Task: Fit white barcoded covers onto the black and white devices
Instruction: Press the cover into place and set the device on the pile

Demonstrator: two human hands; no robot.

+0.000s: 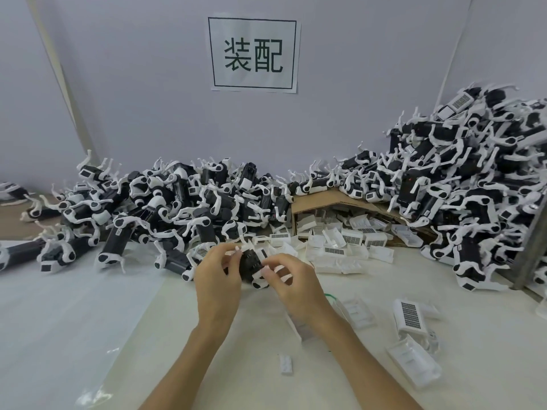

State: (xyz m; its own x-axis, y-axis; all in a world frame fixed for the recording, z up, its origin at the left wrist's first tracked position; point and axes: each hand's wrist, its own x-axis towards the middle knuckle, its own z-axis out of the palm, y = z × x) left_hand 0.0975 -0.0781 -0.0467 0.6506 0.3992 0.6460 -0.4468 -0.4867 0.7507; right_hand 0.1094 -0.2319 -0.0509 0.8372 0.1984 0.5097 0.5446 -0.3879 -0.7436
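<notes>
At the middle of the table both hands hold one black and white device (251,266). My left hand (217,279) grips its left side with curled fingers. My right hand (291,281) pinches its right side near a white part. Most of the device is hidden between the fingers. Loose white barcoded covers (334,245) lie heaped just behind the hands, spilling from a cardboard box (322,202). More covers (410,316) lie at the right front of the table.
A long pile of black and white devices (165,208) runs along the back left. A taller pile (473,184) fills the right side. A metal post (529,253) leans at the right edge. A small white piece (286,363) lies near my right forearm.
</notes>
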